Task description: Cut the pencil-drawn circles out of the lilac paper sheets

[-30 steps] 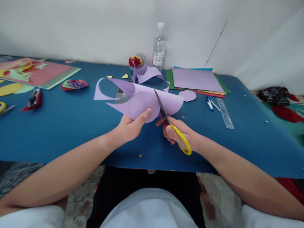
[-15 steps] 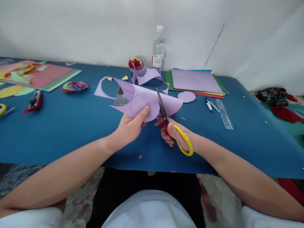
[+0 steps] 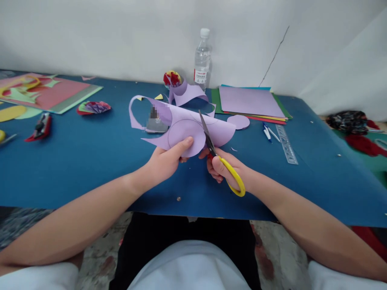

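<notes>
Purple paper (image 3: 184, 129) is held raised over the near middle of the blue bench (image 3: 75, 161), between the left hand (image 3: 166, 163) and the right hand (image 3: 234, 163). It is pale lilac, smooth and matt, and is bent so that its right part is curled over into a half-rolled, tapering shape. A circle is drawn on it in a thin dark line; along the near and right side of this circle, a rounded cut edge is shown. At the left, a large rounded opening is bordered by a narrow looping strip, and below it a sharp point is jutted out sideways.

By the left grip the sheet is pinched, the thumb being laid flat on the drawn circle and the fingers tucked beneath. By the right grip the handles of the scissors (image 3: 211, 147) are enclosed, yellow above and red below. A dark blade is laid slantwise over the paper beside the circle; how far the blades are parted cannot be told.

Just beyond the curled end, a purple disc (image 3: 238, 121) is seen lying flat. Farther back, a curved purple offcut (image 3: 192, 96) is placed near a bottle (image 3: 202, 64).
</notes>
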Tool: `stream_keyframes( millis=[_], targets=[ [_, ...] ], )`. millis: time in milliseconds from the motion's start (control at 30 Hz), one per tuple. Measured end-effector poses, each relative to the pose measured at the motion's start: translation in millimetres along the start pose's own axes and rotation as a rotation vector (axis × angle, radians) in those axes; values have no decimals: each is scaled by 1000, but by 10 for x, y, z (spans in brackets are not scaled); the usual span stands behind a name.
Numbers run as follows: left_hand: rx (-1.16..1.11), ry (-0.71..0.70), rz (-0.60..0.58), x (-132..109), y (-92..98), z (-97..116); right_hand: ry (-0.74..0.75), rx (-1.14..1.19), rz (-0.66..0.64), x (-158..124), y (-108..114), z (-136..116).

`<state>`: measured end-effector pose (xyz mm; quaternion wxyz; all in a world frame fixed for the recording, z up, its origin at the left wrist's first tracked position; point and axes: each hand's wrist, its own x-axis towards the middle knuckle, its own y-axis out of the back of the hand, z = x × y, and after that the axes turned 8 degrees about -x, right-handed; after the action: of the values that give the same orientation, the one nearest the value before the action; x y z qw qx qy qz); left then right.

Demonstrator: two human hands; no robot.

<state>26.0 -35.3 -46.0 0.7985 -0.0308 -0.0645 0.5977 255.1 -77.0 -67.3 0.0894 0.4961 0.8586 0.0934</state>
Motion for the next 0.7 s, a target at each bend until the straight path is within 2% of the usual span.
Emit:
stream_keyframes(
  millis=[333,700],
  targets=[
    [83,13,20,-41,20,155,47,-60,18,-13,23,32],
    [13,24,-2,-32,23,144,62,-114,55,-45,21,-17]
  ],
)
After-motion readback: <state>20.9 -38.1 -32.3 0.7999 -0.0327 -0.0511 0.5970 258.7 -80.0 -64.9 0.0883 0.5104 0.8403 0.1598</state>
